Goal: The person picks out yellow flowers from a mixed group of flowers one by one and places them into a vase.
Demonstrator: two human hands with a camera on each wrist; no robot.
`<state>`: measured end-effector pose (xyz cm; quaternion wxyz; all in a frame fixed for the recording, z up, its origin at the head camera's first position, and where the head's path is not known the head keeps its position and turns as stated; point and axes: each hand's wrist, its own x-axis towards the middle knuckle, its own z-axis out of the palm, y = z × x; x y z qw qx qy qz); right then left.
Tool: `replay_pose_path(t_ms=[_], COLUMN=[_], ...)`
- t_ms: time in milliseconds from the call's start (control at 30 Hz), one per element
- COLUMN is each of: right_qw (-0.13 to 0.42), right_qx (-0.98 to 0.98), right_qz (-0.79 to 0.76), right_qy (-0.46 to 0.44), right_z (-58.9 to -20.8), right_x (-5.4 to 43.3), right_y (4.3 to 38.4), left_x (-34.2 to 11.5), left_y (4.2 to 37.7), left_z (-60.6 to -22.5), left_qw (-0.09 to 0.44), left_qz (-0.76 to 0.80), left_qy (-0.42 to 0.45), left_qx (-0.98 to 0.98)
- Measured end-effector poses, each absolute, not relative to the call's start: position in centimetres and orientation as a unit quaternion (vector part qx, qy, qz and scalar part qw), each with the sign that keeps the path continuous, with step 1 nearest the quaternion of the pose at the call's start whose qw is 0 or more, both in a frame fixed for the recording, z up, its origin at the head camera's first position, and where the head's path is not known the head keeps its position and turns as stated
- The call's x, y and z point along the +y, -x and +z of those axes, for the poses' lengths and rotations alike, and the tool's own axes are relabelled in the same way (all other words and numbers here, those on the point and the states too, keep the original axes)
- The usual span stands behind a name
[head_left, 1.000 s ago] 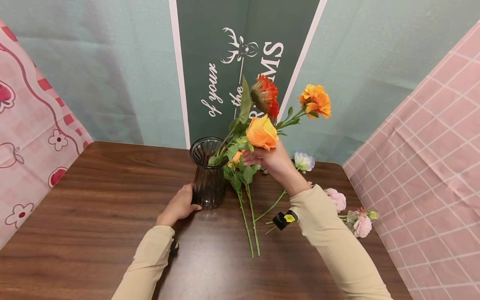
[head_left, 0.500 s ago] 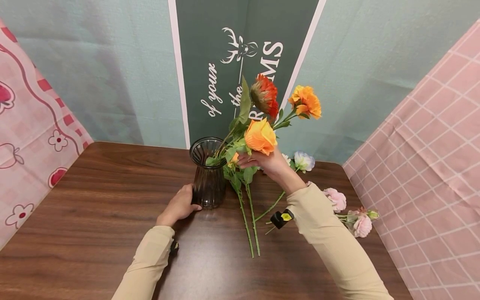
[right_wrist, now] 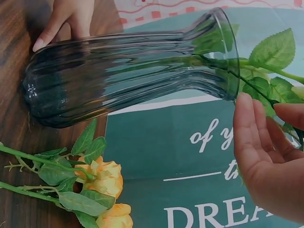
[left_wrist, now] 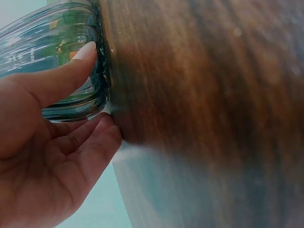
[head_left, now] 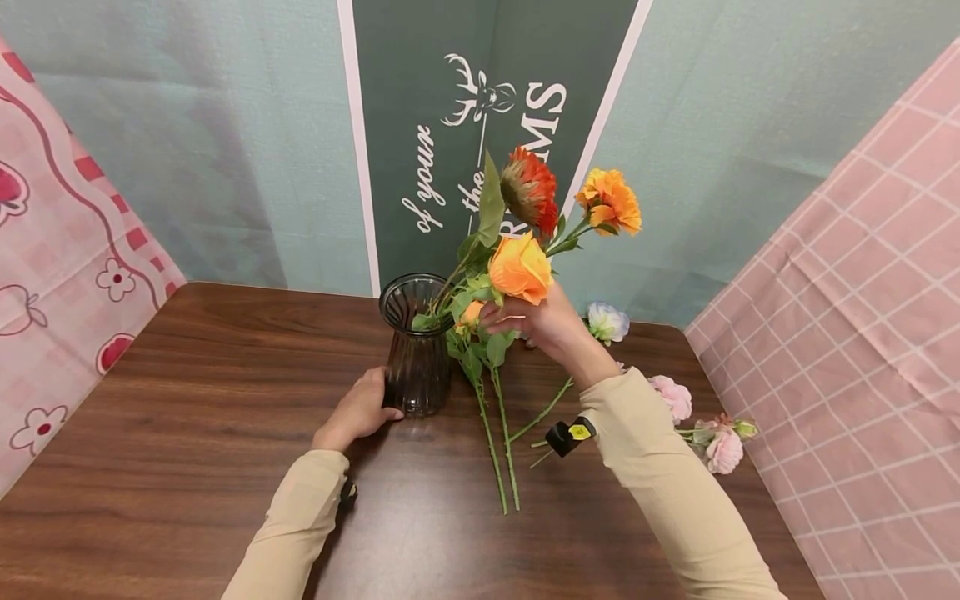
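A grey glass vase (head_left: pixel 417 371) with a flared rim stands upright on the table. Low on its left side, my left hand (head_left: pixel 365 406) grips it, thumb in front and fingers behind, as the left wrist view shows. A red flower (head_left: pixel 534 190) and an orange rose (head_left: pixel 521 268) lean out over the rim to the right. Just right of the rim, my right hand (head_left: pixel 551 325) pinches the stem of a ruffled orange flower (head_left: pixel 611 202) between thumb and fingers. In the right wrist view, stems (right_wrist: pixel 237 75) run through the mouth into the vase (right_wrist: pixel 109 73).
Yellow-orange roses (right_wrist: pixel 102 175) lie on the wooden table (head_left: pixel 225 400) right of the vase, stems toward the front. Farther right lie a pale blue-white flower (head_left: pixel 607 322) and pink flowers (head_left: pixel 725 451). Fabric backdrops (head_left: pixel 862 333) enclose the table's back and sides.
My right hand has shifted slightly, and the ruffled orange flower's head has swung a little to the left. My left hand and the vase have stayed put.
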<state>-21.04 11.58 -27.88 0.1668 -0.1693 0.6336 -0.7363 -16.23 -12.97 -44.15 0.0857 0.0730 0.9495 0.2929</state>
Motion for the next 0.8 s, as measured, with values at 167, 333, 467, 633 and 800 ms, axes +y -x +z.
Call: replay_pose_path(t_ms=[167, 333, 467, 633, 800], right_qw=[0.166, 0.155, 0.151, 0.152, 0.16], right_qx=[0.598, 0.588, 0.6, 0.63, 0.658], right_qz=[-0.768, -0.777, -0.766, -0.734, -0.703], right_qy=[0.159, 0.165, 0.176, 0.203, 0.219], right_z=[-27.52, -27.36, -27.54, -27.86, -28.01], right_x=[11.72, 11.53, 11.32, 11.12, 10.73], right_y=[20.95, 20.83, 20.84, 20.86, 20.71], left_x=[-13.02, -13.03, -13.03, -12.98, -12.98], left_y=[16.3, 16.36, 16.38, 16.37, 16.33], left_z=[-44.19, -44.18, -44.2, -44.25, -44.21], left_qw=[0.084, 0.084, 0.087, 0.088, 0.09], left_qz=[0.292, 0.289, 0.29, 0.293, 0.295], left_qy=[-0.073, -0.073, -0.071, -0.07, -0.07], left_qx=[0.95, 0.951, 0.951, 0.949, 0.949])
